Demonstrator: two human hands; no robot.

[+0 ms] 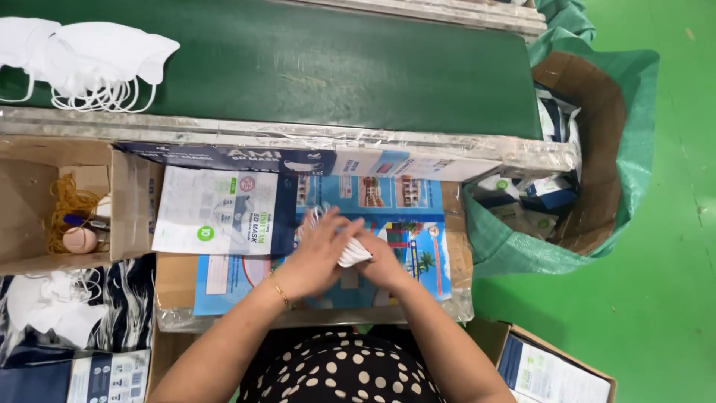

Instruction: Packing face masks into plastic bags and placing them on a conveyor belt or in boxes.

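Head view shows your left hand (pixel 317 250) and right hand (pixel 384 261) pressed together around a soft, light white folded face mask (pixel 352 254) above the blue printed board (pixel 418 224); grip its edges.

White masks (pixel 89 56) on a dark green belt (pixel 313 67) — black dress (pixel 347 373) dotted cream — bright green floor (pixel 656 298).

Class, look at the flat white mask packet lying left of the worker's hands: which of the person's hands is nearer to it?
Left. The left hand sits just right of the mask packet; the right hand lies farther right, beyond the left.
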